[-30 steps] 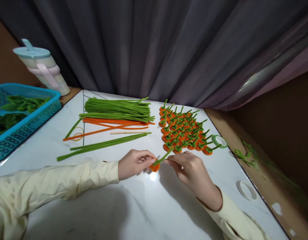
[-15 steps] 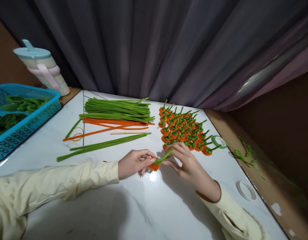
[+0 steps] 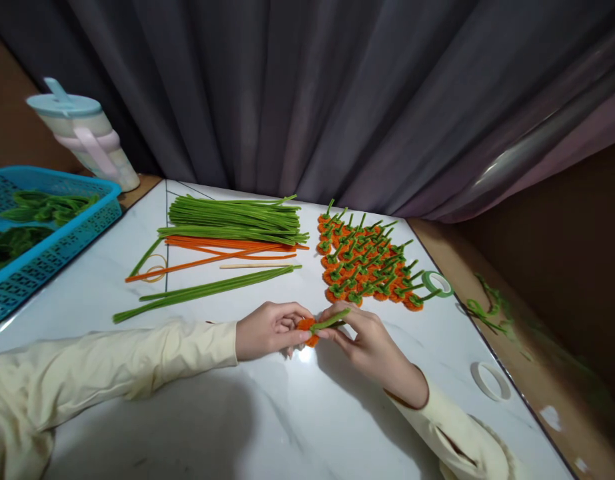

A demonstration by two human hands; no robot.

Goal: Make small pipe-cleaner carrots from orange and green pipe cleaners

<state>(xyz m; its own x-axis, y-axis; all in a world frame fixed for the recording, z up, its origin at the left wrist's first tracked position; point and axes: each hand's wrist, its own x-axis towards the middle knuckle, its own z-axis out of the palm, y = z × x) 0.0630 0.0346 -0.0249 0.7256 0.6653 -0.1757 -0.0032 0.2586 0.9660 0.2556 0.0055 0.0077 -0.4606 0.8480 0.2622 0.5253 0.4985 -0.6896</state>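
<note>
My left hand (image 3: pixel 274 330) is closed, pinching a small orange fuzzy piece (image 3: pixel 307 325) made of pipe cleaner between thumb and fingers. From that piece a green pipe cleaner (image 3: pixel 333 320) sticks out to the right as a short stem. My right hand (image 3: pixel 362 333) has its thumb and fingertips closed at the base of this stem, against the orange piece. The fingertips partly hide the join. Both hands are just above the white tabletop (image 3: pixel 287 413). Beyond the right hand sit rows of finished-looking orange pieces with green stems (image 3: pixel 367 257).
Bundled green pipe cleaners (image 3: pixel 232 220), orange pipe cleaners (image 3: pixel 227 248) and a thin wooden stick (image 3: pixel 252 267) lie further back. Green tape (image 3: pixel 437 283) and a white ring (image 3: pixel 490 381) are on the right. A blue basket (image 3: pixel 87 217) holds green leaves; a tumbler (image 3: pixel 90 137) stands behind.
My right hand has come down and slightly left, from above the stem to pinching its base. The orange piece has turned a little in my left hand.
</note>
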